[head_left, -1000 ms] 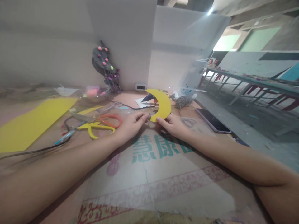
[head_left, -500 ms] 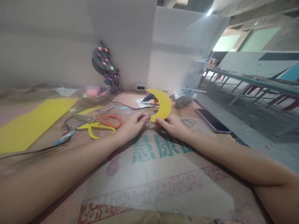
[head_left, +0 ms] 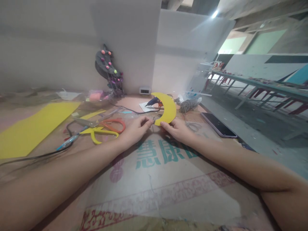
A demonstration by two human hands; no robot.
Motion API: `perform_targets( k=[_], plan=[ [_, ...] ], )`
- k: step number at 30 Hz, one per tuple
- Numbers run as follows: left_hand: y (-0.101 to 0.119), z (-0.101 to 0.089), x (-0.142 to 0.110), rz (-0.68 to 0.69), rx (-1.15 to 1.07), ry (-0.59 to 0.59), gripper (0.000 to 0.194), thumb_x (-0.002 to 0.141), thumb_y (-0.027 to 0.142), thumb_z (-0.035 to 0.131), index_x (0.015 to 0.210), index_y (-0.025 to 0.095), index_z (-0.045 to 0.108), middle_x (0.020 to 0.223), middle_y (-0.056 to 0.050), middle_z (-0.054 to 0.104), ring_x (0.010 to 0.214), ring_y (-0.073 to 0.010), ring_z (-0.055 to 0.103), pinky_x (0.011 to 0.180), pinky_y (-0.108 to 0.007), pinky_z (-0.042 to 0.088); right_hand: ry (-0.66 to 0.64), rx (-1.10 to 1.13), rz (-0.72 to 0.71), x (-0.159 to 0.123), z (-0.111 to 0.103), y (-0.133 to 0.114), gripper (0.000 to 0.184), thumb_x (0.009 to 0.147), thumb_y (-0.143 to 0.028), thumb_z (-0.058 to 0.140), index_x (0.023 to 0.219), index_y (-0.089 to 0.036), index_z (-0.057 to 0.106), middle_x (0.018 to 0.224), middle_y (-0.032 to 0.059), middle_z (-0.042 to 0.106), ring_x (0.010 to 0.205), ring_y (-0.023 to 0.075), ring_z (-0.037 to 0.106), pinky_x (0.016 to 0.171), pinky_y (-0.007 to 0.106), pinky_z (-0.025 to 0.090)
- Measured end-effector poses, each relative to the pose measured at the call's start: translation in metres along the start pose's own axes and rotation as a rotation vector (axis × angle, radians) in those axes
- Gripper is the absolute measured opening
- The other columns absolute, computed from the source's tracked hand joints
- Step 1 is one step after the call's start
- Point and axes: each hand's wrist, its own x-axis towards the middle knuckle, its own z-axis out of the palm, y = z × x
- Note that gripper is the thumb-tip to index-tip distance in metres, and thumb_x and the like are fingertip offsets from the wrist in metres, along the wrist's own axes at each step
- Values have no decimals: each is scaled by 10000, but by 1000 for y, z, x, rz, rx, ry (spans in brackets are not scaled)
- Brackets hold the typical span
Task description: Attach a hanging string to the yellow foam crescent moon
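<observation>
Flat yellow crescent (head_left: pixel 170 109) above the pinkish-brown bench (head_left: pixel 192 199)
The right hand (head_left: pixel 177 129) grips its lower end; the left hand's (head_left: pixel 137 130) grip is closed on a thin grey strand (head_left: pixel 154 120).

Dim, hazy, lamp (head_left: pixel 215 14) glaring (upper right), left side smeared

right fingers (head_left: pixel 166 126) hold a yellow crescent (head_left: pixel 170 107) near the left fingers (head_left: pixel 146 124), scissors (head_left: pixel 98 124) farther left.
</observation>
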Motion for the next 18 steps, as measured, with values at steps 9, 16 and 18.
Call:
perform_targets(
  k=[9,16,18],
  plan=[
    [1,0,-1,28,-11,13,296,933,432,467,919,176,614,824,-9,647,698,-154,554,624,-248,407,-7,2,12,1,0,0,340,903,-337,466,645,-153,589,608,17,602,574,131,539,578,236,419],
    [2,0,-1,23,-30,4,300,925,441,473,930,176,615,847,-16,647,725,-160,553,635,-250,407,-2,-24,9,1,0,-1,310,888,-326,484,649,-161,590,606,17,603,599,141,555,587,239,423],
    [2,0,-1,20,-37,10,304,920,447,479,950,176,613,855,-20,650,731,-163,557,639,-254,411,-6,-33,3,1,-1,-3,320,895,-329,478,643,-164,586,582,10,588,604,143,556,594,241,423]
  ],
)
